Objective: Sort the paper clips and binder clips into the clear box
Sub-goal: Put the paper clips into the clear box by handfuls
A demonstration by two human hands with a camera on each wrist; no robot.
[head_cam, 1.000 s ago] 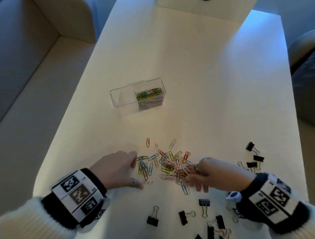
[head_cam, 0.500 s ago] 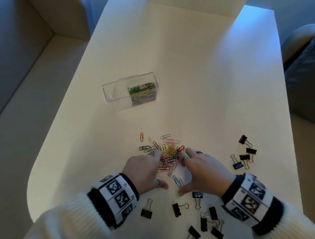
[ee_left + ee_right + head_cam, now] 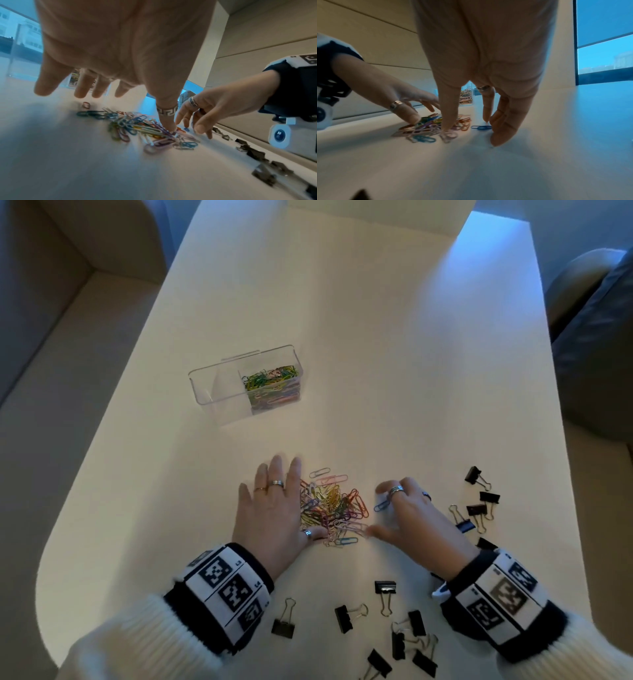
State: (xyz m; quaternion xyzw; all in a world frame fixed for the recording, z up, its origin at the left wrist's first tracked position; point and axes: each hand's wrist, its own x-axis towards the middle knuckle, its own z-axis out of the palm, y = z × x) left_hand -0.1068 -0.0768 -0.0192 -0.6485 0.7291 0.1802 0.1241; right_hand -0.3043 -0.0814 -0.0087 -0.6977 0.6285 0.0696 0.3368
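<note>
Flanking the paper clips (image 3: 330, 506), both flat, loose hands grasp nothing; box (image 3: 219, 392) lies crosswise.

The paper clip pile (image 3: 330, 506) lies between both hands. The clear box (image 3: 219, 392) sits at eleven o'clock from it. Binder clips (image 3: 404, 635) are scattered from three to six o'clock.

Left hand (image 3: 274, 508) lies palm down, fingers (image 3: 275, 470) straight and slightly spread, thumb angled inward to its right. Right hand (image 3: 411, 518) is also palm down, fingers (image 3: 498, 129) extended and pointing downward, thumb spread toward the left hand. Both wrists wear marker bands over white sleeves.
</note>
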